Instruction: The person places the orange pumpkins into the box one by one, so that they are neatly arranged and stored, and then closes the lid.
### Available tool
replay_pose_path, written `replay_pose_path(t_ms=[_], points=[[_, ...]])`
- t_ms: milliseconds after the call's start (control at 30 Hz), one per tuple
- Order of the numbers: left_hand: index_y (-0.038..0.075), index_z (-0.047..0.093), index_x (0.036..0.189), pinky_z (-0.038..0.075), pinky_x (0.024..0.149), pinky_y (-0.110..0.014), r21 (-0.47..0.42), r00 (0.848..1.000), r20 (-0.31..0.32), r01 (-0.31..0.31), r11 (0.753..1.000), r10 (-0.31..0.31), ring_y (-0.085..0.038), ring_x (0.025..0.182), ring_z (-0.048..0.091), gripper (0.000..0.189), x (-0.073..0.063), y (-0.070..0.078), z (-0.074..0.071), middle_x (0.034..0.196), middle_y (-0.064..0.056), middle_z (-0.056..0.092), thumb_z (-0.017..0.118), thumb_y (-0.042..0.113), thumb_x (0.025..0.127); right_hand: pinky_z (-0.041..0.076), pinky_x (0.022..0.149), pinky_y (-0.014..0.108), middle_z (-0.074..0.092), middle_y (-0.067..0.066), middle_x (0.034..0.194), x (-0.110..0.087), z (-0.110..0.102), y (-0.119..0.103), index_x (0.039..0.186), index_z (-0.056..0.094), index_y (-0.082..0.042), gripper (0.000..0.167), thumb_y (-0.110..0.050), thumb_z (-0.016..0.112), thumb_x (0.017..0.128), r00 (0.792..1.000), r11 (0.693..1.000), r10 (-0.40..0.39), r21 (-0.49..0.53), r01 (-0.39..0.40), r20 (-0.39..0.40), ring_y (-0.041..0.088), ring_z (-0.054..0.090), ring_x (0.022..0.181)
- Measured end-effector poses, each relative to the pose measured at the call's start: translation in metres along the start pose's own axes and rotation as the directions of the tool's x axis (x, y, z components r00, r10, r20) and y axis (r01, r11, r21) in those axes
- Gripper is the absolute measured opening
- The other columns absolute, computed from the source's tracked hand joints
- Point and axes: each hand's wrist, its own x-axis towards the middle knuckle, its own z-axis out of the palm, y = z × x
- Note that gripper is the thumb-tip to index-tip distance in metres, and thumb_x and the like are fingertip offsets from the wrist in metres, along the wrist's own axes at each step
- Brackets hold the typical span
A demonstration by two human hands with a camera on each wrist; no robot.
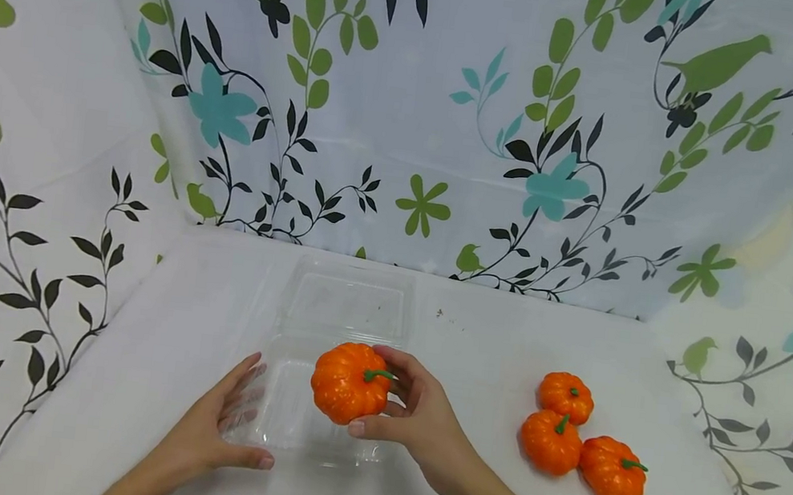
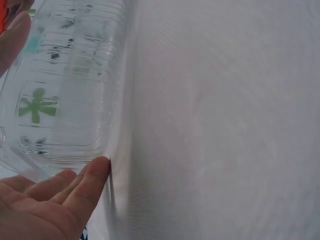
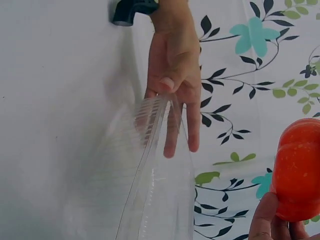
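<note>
An orange mini pumpkin with a green stem is held above the clear plastic container by my right hand, thumb at the front and fingers at its right side. The right wrist view shows the same pumpkin at the right edge. My left hand is at the container's left side, fingers straight and spread along the outside of the wall. In the left wrist view, the fingertips of the left hand lie by the container's edge; whether they press on it I cannot tell.
The container's lid lies folded back behind its base. Three more orange pumpkins, one at the back, one in front and one to the right, sit on the white tabletop. Patterned cloth hangs around the table.
</note>
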Motion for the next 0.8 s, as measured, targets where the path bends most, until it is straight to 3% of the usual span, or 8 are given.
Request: replay_pose_path(t_ms=[133, 267, 500, 800], points=[[0.02, 0.014, 0.163, 0.043, 0.109, -0.042, -0.002, 1.0, -0.003, 0.018, 1.0, -0.018, -0.046, 0.14, 0.04, 0.127, 0.001, -0.001, 0.001, 0.164, -0.02, 0.024, 0.097, 0.018, 0.067, 0.052, 0.103, 0.035, 0.053, 0.011, 0.142, 0.009, 0.002, 0.003, 0.145, 0.047, -0.006, 0.079, -0.006, 0.087, 0.077, 1.0, 1.0, 0.012, 0.028, -0.012, 0.004, 0.029, 0.053, 0.127], [0.018, 0.014, 0.163, 0.044, 0.108, -0.04, -0.011, 1.0, -0.006, -0.005, 1.0, 0.004, -0.046, 0.139, 0.04, 0.127, 0.001, -0.003, 0.002, 0.163, -0.021, 0.024, 0.097, 0.016, 0.066, 0.053, 0.102, 0.036, 0.054, 0.011, 0.141, 0.02, 0.002, 0.011, 0.144, 0.049, -0.007, 0.077, -0.005, 0.087, 0.077, 0.999, 0.998, 0.035, 0.06, -0.035, 0.002, 0.029, 0.053, 0.125], [0.015, 0.014, 0.163, 0.045, 0.104, -0.02, -0.022, 1.0, -0.012, -0.012, 1.0, 0.012, -0.044, 0.141, 0.039, 0.129, 0.0, -0.005, 0.005, 0.164, -0.02, 0.024, 0.097, 0.015, 0.064, 0.052, 0.102, 0.035, 0.054, 0.011, 0.138, 0.037, 0.005, 0.032, 0.141, 0.051, -0.006, 0.075, 0.0, 0.086, 0.075, 0.999, 0.993, 0.041, 0.11, -0.04, -0.012, 0.028, 0.057, 0.122], [0.014, 0.012, 0.163, 0.046, 0.106, -0.028, -0.05, 1.0, 0.002, -0.018, 0.999, 0.018, -0.043, 0.143, 0.035, 0.126, 0.0, -0.005, 0.005, 0.164, -0.022, 0.023, 0.095, 0.011, 0.068, 0.055, 0.098, 0.035, 0.055, 0.008, 0.133, 0.052, 0.016, 0.049, 0.138, 0.056, -0.009, 0.073, -0.002, 0.088, 0.073, 0.997, 0.999, 0.039, 0.003, -0.039, -0.068, 0.027, 0.058, 0.116]])
